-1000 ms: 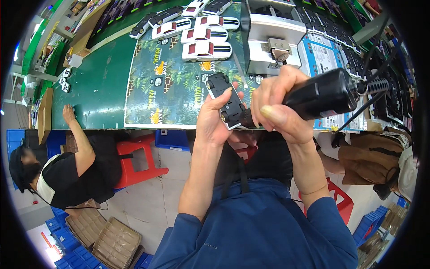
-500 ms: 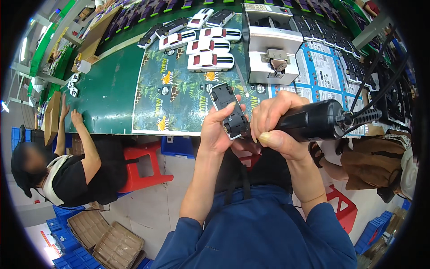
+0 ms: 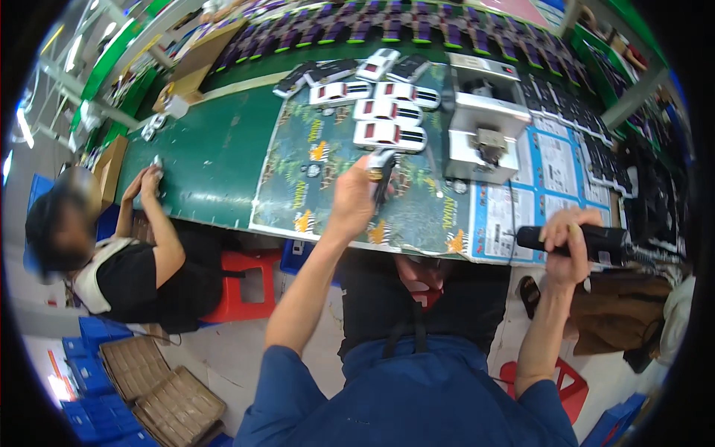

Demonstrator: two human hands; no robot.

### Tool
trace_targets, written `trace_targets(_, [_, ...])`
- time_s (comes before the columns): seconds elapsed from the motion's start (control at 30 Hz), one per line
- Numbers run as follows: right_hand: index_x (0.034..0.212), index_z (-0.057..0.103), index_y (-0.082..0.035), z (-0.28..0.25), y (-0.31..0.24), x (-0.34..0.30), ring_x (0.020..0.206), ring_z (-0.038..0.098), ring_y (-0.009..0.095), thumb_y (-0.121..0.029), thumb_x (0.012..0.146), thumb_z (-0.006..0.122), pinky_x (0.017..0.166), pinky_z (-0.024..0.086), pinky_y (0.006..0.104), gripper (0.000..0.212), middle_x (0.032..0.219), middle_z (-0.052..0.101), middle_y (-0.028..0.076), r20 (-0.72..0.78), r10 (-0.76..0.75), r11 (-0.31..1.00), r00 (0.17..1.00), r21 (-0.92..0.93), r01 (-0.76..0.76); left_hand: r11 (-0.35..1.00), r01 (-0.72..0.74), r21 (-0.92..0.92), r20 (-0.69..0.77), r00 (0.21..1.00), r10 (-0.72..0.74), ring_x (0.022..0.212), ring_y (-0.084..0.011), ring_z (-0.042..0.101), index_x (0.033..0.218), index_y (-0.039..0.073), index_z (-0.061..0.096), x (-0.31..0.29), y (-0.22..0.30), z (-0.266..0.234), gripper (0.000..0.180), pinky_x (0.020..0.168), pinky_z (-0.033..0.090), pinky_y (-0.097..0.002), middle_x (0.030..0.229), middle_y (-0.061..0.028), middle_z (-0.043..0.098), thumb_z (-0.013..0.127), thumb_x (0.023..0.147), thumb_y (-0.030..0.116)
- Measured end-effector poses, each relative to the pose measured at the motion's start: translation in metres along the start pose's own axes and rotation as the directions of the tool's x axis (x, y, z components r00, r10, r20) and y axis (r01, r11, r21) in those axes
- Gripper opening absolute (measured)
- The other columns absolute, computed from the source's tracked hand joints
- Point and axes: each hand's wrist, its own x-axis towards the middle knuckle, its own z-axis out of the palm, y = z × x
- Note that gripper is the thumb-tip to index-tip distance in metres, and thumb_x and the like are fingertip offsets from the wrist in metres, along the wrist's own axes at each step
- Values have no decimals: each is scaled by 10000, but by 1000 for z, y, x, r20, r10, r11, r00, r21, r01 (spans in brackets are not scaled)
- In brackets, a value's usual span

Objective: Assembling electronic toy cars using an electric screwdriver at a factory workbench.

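My left hand (image 3: pixel 352 200) is closed around a toy car (image 3: pixel 382 165), tilted on its side over the patterned mat (image 3: pixel 283 201). Its dark underside faces right, and my fingers hide part of it. Just beyond it, several white toy cars (image 3: pixel 389 135) with red windows and black stripes stand grouped, with dark-bottomed ones lying at the back. Off to the right, my right hand (image 3: pixel 567 242) grips a black electric screwdriver (image 3: pixel 602 243), its tip pointing left over the blue-and-white printed sheets (image 3: pixel 547 197) near the table's front edge.
A metal box-shaped machine (image 3: pixel 488 123) stands right of the cars. Rows of black car bases (image 3: pixel 570 108) lie beyond the sheets. Purple-and-green parts (image 3: pixel 357 26) line the back. A co-worker (image 3: pixel 119 261) sits at left, hands on the green table (image 3: pixel 201 164).
My hands have parted: the left moved the car forward toward the grouped cars and tipped it, while the right drew the screwdriver away to the right. The view has shifted too.
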Motion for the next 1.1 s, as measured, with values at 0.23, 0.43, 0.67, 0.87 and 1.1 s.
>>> trace_targets(0.23, [866, 468, -66, -24, 11, -2, 490, 407, 127, -107, 911, 574, 503, 378, 276, 122, 626, 422, 30, -99, 37, 997, 994, -58, -43, -129, -491, 862, 505, 854, 124, 985, -268, 562, 1191, 80, 554, 38, 28, -79, 754, 863, 423, -406, 1008, -78, 577, 698, 684, 619])
trace_targets(0.43, [957, 501, -48, -31, 16, 3, 523, 403, 115, -105, 964, 519, 538, 364, 255, 60, 657, 417, 20, 37, 81, 996, 996, -48, -79, -426, -175, 888, 260, 954, 150, 1401, -298, 317, 1453, 105, 360, -7, 75, -204, 1047, 1148, 155, -566, 1482, -146, 362, 680, 661, 710])
trace_targets(0.67, [872, 450, -62, -25, 18, 3, 502, 400, 114, -146, 939, 552, 527, 362, 244, 147, 638, 395, 25, -45, 98, 991, 994, -88, -102, 107, 319, 942, -312, 708, 633, 1270, -379, 433, 1330, -15, 478, -94, 27, -250, 722, 1058, 334, -483, 1386, -211, 464, 686, 851, 484])
trace_targets(0.87, [892, 465, -55, -51, -13, -18, 542, 386, 104, -118, 914, 545, 484, 346, 239, 104, 678, 398, 17, -166, 77, 994, 983, -67, -90, 229, 5, 973, -161, 726, 668, 1196, -351, 508, 1180, -10, 579, -70, 14, -136, 369, 1012, 387, -428, 1300, -188, 546, 698, 849, 103])
trace_targets(1.1, [883, 513, -11, -44, -54, -8, 479, 505, 159, -42, 795, 649, 519, 475, 307, 165, 628, 531, 91, -59, 49, 999, 997, 12, -48, 624, -585, 518, 216, 795, 566, 897, -326, 661, 1055, -38, 624, -36, 4, 124, 312, 801, 533, -379, 1024, -208, 666, 697, 753, -63])
